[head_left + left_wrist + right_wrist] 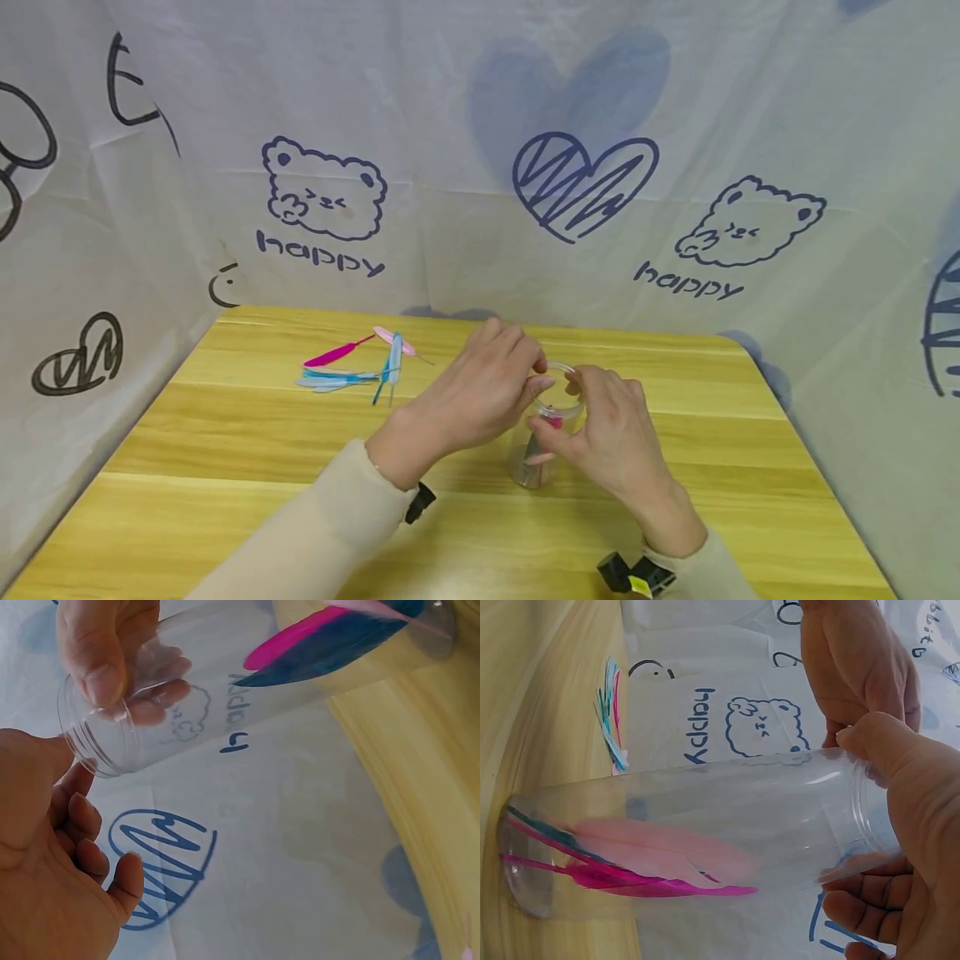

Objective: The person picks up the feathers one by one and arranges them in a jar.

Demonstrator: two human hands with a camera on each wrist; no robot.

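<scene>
A clear plastic jar (531, 477) stands on the wooden table with its round mouth uncovered. My right hand (621, 437) grips it near the top, thumb on the near side and fingers around the far side. At the left of the rim is my left hand (480, 387), its thumb and forefinger bent about the edge. Inside the jar, low down, lean a light pink feather (667, 851), magenta feathers (660, 886) and a dark teal feather (330, 658).
To the left on the table (225, 433) lie a magenta feather (333, 354), a light pink feather (408, 346) and several blue feathers (341, 379). A white cloth (450, 242) with bear and heart drawings hangs behind the table and along its sides.
</scene>
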